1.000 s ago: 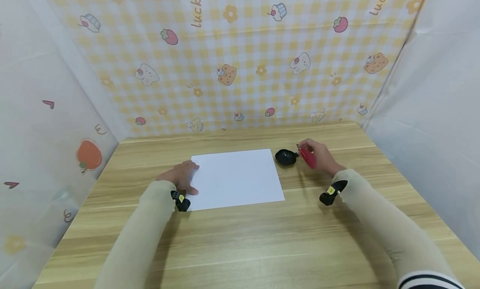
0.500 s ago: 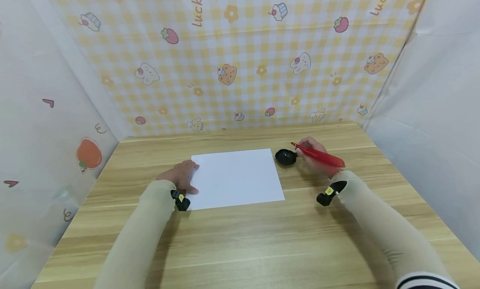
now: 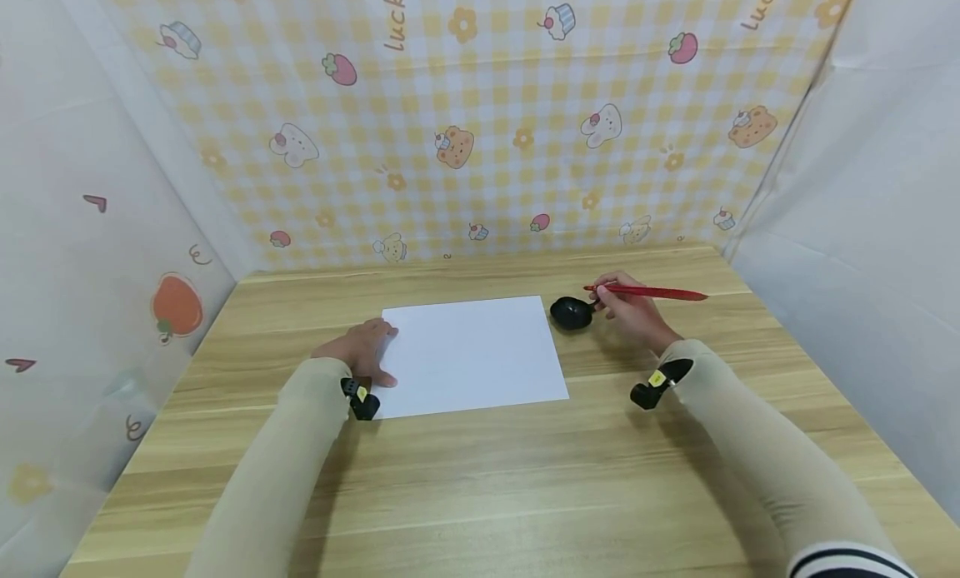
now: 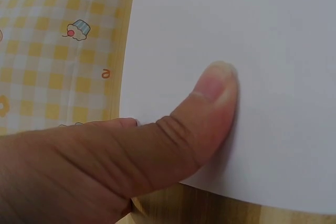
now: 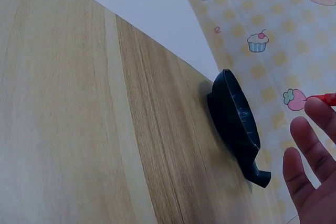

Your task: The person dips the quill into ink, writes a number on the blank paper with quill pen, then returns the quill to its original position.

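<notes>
A white sheet of paper (image 3: 476, 357) lies on the wooden table. My left hand (image 3: 362, 351) rests on its left edge, fingers and thumb spread; in the left wrist view the thumb (image 4: 205, 111) lies over the sheet. My right hand (image 3: 636, 318) pinches a red quill pen (image 3: 660, 292) above the table, its tip to the left and its feather to the right. Just left of that hand stands a small black dish (image 3: 572, 314) with a short handle. The right wrist view shows the dish (image 5: 231, 114) beside the paper's corner, and only a bit of the pen (image 5: 328, 99).
The wooden table (image 3: 480, 495) runs up to a yellow checked cloth (image 3: 495, 87) behind it. White sheeting (image 3: 862, 228) hangs along the right side, and printed white sheeting (image 3: 90, 295) along the left.
The quill pen has turned in my right hand: its feather has swung from pointing down toward me out to the right. My left hand and the paper have not moved.
</notes>
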Demonstrator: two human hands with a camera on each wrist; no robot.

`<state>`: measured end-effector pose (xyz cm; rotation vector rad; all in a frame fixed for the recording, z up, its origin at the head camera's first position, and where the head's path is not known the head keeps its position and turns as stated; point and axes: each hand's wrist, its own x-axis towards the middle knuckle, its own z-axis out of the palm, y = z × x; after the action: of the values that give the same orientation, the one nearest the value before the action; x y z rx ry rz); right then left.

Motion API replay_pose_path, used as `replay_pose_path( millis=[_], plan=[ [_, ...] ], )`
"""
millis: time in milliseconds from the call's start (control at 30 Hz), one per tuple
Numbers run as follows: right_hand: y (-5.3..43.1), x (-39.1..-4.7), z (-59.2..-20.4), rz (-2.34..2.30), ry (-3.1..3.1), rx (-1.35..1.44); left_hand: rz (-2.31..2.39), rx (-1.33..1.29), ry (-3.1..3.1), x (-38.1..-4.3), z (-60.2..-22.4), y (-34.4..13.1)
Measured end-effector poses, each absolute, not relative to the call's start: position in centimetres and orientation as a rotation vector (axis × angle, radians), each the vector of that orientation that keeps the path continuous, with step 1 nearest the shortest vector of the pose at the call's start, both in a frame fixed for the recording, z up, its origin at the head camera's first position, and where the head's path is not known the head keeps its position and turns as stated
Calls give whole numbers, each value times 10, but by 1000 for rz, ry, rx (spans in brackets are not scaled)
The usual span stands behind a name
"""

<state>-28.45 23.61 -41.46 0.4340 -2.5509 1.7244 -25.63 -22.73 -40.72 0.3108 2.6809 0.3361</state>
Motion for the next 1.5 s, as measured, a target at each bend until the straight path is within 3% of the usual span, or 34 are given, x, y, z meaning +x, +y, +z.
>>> replay_pose_path(
  millis=[767,1500],
  plan=[
    [228,-294,-416,1799,-2600,286,373,301,2676,-254,-404,-227],
    [219,-308,-409,1573,-2872,241,364,284,2680,-253,-404,-226]
  ],
)
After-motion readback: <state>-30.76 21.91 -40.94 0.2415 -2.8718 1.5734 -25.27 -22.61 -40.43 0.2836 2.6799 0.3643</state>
